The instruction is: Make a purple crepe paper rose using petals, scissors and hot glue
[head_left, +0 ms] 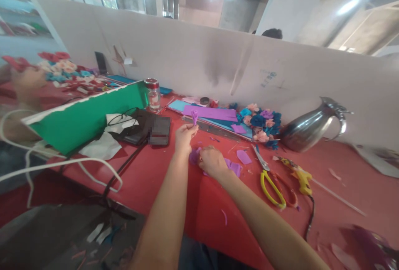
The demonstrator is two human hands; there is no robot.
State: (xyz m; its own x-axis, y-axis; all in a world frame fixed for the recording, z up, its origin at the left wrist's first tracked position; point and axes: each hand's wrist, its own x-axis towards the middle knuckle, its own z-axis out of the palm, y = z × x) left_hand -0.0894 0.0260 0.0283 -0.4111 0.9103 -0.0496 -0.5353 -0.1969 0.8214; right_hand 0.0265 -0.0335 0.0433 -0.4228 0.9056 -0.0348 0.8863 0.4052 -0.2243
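Pinching a small curled purple paper piece (195, 116) upright in our left hand (184, 136) fingers, we press our right hand (212, 162), fingers curled, onto purple paper scraps (232, 165) on the red surface (174, 187).

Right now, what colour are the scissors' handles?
Yellow, on the scissors lying right of the right hand; head view.

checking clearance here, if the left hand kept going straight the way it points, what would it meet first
The left hand holds a small purple paper piece and points up and away across the red table. Probably it would first meet the purple sheet on the stacked coloured papers, though depth is unclear from this single view.
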